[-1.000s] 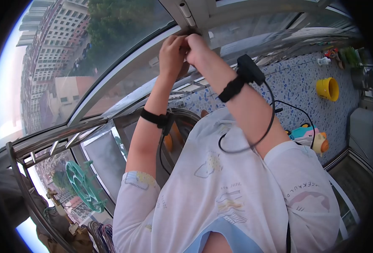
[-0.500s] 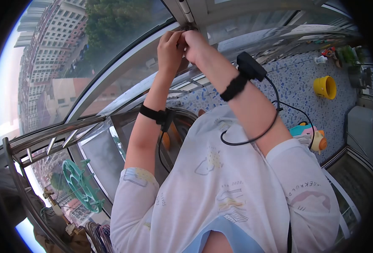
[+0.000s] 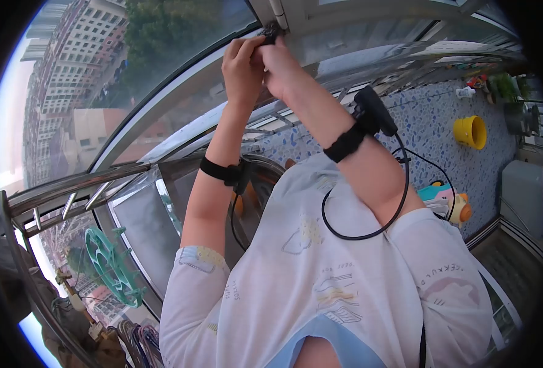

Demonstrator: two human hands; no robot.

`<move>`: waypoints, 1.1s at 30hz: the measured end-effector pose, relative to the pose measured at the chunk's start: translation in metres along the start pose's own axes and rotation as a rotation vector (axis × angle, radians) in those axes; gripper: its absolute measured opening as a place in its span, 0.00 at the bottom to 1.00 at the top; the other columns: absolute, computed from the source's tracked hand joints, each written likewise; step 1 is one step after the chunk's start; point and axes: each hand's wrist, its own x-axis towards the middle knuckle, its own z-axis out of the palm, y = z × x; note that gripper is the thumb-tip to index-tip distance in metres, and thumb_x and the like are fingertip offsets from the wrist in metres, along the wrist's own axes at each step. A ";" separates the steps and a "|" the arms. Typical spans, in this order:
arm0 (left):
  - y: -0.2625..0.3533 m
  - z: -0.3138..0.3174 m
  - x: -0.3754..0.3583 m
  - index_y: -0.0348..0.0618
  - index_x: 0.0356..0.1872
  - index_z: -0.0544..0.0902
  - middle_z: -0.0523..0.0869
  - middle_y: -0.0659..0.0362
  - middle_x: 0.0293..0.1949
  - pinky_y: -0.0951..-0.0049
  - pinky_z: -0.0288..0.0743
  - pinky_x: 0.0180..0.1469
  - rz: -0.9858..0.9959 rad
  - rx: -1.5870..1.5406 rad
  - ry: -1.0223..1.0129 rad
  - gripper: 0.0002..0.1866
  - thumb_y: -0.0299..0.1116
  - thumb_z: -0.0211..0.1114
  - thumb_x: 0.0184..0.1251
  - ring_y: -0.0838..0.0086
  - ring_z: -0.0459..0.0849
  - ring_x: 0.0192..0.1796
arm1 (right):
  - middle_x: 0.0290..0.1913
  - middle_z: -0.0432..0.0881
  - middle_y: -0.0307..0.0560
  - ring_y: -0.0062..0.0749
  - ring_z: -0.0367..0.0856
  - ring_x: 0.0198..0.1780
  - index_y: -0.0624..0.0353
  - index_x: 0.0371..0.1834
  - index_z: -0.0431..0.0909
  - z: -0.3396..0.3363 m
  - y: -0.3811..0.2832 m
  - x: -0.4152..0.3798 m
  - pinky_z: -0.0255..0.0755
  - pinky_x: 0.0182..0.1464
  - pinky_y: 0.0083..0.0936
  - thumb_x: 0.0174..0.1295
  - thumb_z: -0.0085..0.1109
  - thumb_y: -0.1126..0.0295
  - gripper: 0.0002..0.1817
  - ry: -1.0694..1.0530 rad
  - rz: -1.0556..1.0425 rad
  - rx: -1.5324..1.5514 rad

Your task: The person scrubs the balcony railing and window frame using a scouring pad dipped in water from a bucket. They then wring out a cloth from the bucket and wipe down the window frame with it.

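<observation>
Small, dark, irregular-looking piece is seen right at the tips of the left fingers and right fingers, up against the pale grey window frame. Both sets are curled in close together, but how far they're opened, or whether it's properly gripped, can't be told. Well off to the fingers' right, a round yellow bucket can be spotted on the blue-speckled floor.

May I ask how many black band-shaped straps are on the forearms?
2: one black strap around the left forearm, another black strap around the right forearm.
</observation>
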 end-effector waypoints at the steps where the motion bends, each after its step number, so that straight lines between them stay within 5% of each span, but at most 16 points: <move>1: -0.002 0.000 0.000 0.46 0.41 0.85 0.82 0.56 0.35 0.64 0.75 0.45 0.011 -0.006 0.000 0.19 0.19 0.65 0.44 0.59 0.81 0.43 | 0.44 0.74 0.42 0.31 0.75 0.45 0.49 0.55 0.63 0.004 -0.005 -0.007 0.73 0.44 0.37 0.56 0.52 0.79 0.23 -0.015 0.007 0.008; 6: -0.011 0.000 0.004 0.46 0.41 0.85 0.81 0.56 0.35 0.65 0.76 0.43 -0.002 -0.023 0.005 0.19 0.19 0.66 0.43 0.58 0.81 0.40 | 0.47 0.76 0.45 0.32 0.76 0.47 0.48 0.59 0.64 0.011 0.017 0.021 0.73 0.48 0.39 0.57 0.51 0.79 0.25 0.202 -0.091 -0.119; 8: -0.009 -0.004 0.006 0.46 0.40 0.85 0.81 0.56 0.35 0.65 0.77 0.42 0.063 0.009 -0.060 0.18 0.20 0.67 0.43 0.58 0.82 0.39 | 0.45 0.78 0.46 0.33 0.77 0.45 0.48 0.59 0.65 0.000 0.003 0.031 0.74 0.46 0.38 0.57 0.50 0.79 0.24 -0.119 0.288 0.261; 9: -0.005 -0.004 0.005 0.47 0.42 0.86 0.82 0.55 0.35 0.69 0.78 0.41 0.063 0.014 -0.100 0.19 0.19 0.67 0.45 0.61 0.83 0.38 | 0.45 0.78 0.46 0.33 0.77 0.45 0.48 0.59 0.65 0.002 0.002 0.024 0.74 0.46 0.38 0.57 0.50 0.79 0.24 -0.122 0.290 0.259; 12: 0.004 -0.002 0.006 0.47 0.42 0.86 0.82 0.55 0.35 0.69 0.78 0.41 0.136 0.028 0.038 0.20 0.18 0.68 0.44 0.61 0.83 0.38 | 0.48 0.77 0.48 0.33 0.79 0.43 0.54 0.58 0.68 0.006 -0.006 -0.005 0.75 0.48 0.35 0.56 0.50 0.79 0.24 0.027 -0.099 0.051; 17: -0.005 0.001 0.000 0.47 0.42 0.86 0.82 0.55 0.35 0.68 0.78 0.40 0.092 0.020 0.043 0.21 0.16 0.66 0.43 0.61 0.83 0.38 | 0.50 0.76 0.46 0.33 0.78 0.46 0.50 0.67 0.61 -0.007 0.005 0.010 0.75 0.48 0.33 0.56 0.50 0.79 0.31 -0.030 -0.070 0.070; 19: -0.015 0.006 -0.004 0.46 0.40 0.85 0.82 0.56 0.36 0.65 0.76 0.45 0.099 0.003 -0.145 0.20 0.18 0.65 0.41 0.59 0.81 0.42 | 0.41 0.77 0.44 0.32 0.80 0.42 0.45 0.59 0.61 -0.029 0.015 0.044 0.78 0.41 0.33 0.60 0.50 0.79 0.24 -0.255 0.399 0.369; 20: -0.016 0.006 -0.004 0.46 0.40 0.85 0.82 0.56 0.36 0.65 0.76 0.45 0.100 0.004 -0.145 0.20 0.18 0.65 0.41 0.59 0.81 0.42 | 0.41 0.77 0.44 0.32 0.80 0.42 0.45 0.59 0.61 -0.029 0.020 0.045 0.78 0.41 0.33 0.60 0.50 0.79 0.24 -0.256 0.398 0.370; 22: -0.010 0.003 -0.003 0.45 0.42 0.86 0.83 0.54 0.36 0.69 0.78 0.40 0.098 0.000 -0.055 0.21 0.16 0.65 0.43 0.60 0.83 0.38 | 0.41 0.77 0.44 0.32 0.80 0.43 0.43 0.63 0.59 -0.007 0.013 0.010 0.78 0.42 0.32 0.60 0.51 0.80 0.28 0.012 0.010 0.198; 23: -0.004 0.000 -0.001 0.45 0.42 0.86 0.83 0.54 0.36 0.68 0.78 0.40 0.124 0.004 0.031 0.20 0.16 0.65 0.44 0.60 0.83 0.38 | 0.42 0.77 0.43 0.30 0.80 0.43 0.43 0.66 0.57 -0.006 0.018 0.009 0.78 0.41 0.31 0.58 0.52 0.80 0.33 -0.064 -0.135 0.133; 24: -0.002 -0.001 -0.002 0.44 0.42 0.86 0.83 0.54 0.36 0.68 0.78 0.40 0.100 -0.033 0.078 0.20 0.16 0.64 0.45 0.60 0.83 0.38 | 0.65 0.57 0.54 0.40 0.74 0.54 0.46 0.77 0.40 -0.005 0.015 0.004 0.76 0.47 0.34 0.53 0.52 0.81 0.48 -0.064 -0.142 -0.008; 27: -0.003 -0.003 -0.004 0.44 0.42 0.85 0.83 0.54 0.36 0.68 0.78 0.40 0.069 -0.066 0.069 0.19 0.16 0.64 0.46 0.60 0.83 0.39 | 0.70 0.46 0.55 0.43 0.72 0.57 0.45 0.77 0.43 0.004 0.020 -0.002 0.76 0.47 0.36 0.53 0.53 0.81 0.48 -0.017 -0.244 -0.019; 29: -0.016 0.000 -0.005 0.45 0.43 0.85 0.83 0.54 0.36 0.68 0.78 0.41 0.037 -0.036 -0.021 0.19 0.17 0.64 0.46 0.59 0.83 0.39 | 0.65 0.60 0.57 0.42 0.75 0.51 0.48 0.73 0.54 -0.003 0.037 0.025 0.76 0.46 0.37 0.54 0.52 0.80 0.39 0.113 -0.190 -0.078; 30: -0.023 0.003 -0.006 0.46 0.43 0.85 0.83 0.54 0.35 0.68 0.78 0.41 0.135 0.040 -0.095 0.19 0.19 0.64 0.46 0.57 0.83 0.40 | 0.52 0.75 0.55 0.39 0.78 0.44 0.52 0.62 0.63 -0.019 0.039 0.057 0.76 0.42 0.37 0.56 0.51 0.79 0.27 -0.086 0.209 0.299; 33: -0.021 0.008 -0.004 0.48 0.43 0.85 0.83 0.54 0.35 0.68 0.78 0.41 0.017 -0.004 -0.104 0.18 0.20 0.65 0.47 0.56 0.83 0.39 | 0.39 0.79 0.48 0.35 0.78 0.36 0.53 0.55 0.64 -0.024 0.029 0.064 0.74 0.39 0.35 0.58 0.49 0.79 0.20 -0.149 0.352 0.318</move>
